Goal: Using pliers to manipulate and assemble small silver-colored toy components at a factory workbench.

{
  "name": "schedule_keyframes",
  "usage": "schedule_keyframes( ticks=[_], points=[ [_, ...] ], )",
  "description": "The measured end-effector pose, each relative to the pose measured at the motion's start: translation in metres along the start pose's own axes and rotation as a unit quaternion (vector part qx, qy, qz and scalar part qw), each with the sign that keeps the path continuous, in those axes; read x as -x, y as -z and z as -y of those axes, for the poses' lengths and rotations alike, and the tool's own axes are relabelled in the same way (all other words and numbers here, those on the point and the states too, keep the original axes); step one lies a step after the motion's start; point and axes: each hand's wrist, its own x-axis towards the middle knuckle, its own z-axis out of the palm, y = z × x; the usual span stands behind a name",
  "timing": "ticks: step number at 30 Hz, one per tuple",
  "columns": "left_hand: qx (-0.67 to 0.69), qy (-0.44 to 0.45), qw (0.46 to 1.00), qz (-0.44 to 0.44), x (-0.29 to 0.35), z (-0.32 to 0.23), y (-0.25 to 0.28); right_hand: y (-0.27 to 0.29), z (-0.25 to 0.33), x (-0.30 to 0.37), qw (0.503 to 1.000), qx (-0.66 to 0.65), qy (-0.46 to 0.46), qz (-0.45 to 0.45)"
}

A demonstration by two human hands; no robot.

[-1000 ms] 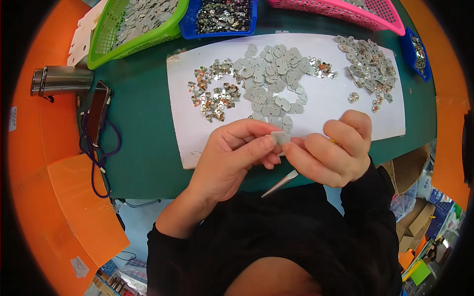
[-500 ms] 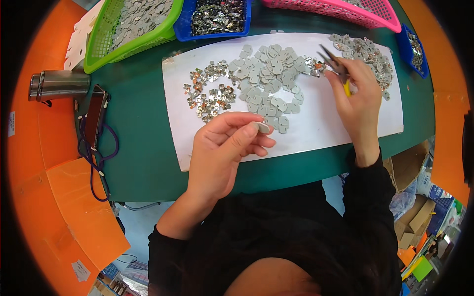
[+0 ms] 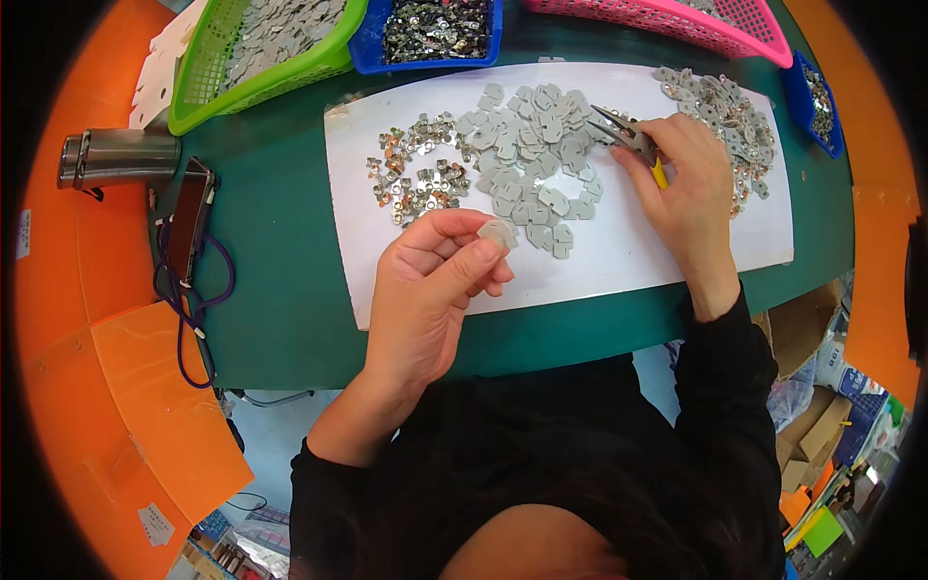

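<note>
Between thumb and fingertips, my left hand (image 3: 435, 271) pinches a small grey flat piece (image 3: 497, 233) above the near part of a white board (image 3: 619, 261). My right hand (image 3: 688, 179) is wrapped round pliers (image 3: 628, 140) with yellow handles, their dark jaws parted and pointing left. Beyond my left hand lies a heap of grey notched flat pieces (image 3: 541, 135) at the middle of the board. Small shiny metal clips (image 3: 425, 184), some coppery, are spread left of that heap. Past my right hand is a pile of grey pieces with metal bits (image 3: 739, 126); my hand hides part of it.
Along the back stand a green basket (image 3: 280, 87) of grey pieces, a blue bin (image 3: 425, 63) of metal parts and a pink basket (image 3: 667, 34). A smaller blue bin (image 3: 822, 135) is far right. At left lie a steel flask (image 3: 126, 159) and a phone (image 3: 188, 217) with a cord.
The pliers and my right hand have shifted left toward the middle heap. My left hand has moved slightly left and turned the grey piece so its flat face shows more.
</note>
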Motion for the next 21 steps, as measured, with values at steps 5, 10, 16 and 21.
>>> schedule_keyframes(
  ticks=[5, 10, 16, 21],
  points=[
    [-0.022, -0.023, 0.999, 0.001, -0.002, 0.001, 0.002, -0.002, 0.003, -0.002, 1.0, -0.009, -0.004, -0.005],
    [-0.026, -0.028, 0.999, -0.004, -0.002, 0.001, 0.0, 0.008, 0.011, -0.005, 1.0, -0.008, -0.02, 0.01],
    [-0.053, -0.059, 0.997, -0.023, -0.005, 0.002, -0.008, 0.02, 0.061, -0.003, 0.894, -0.39, -0.2, 0.096],
    [-0.169, -0.176, 0.968, -0.052, 0.002, 0.002, -0.02, 0.01, 0.084, 0.005, 0.89, -0.401, -0.184, 0.113]
  ],
)
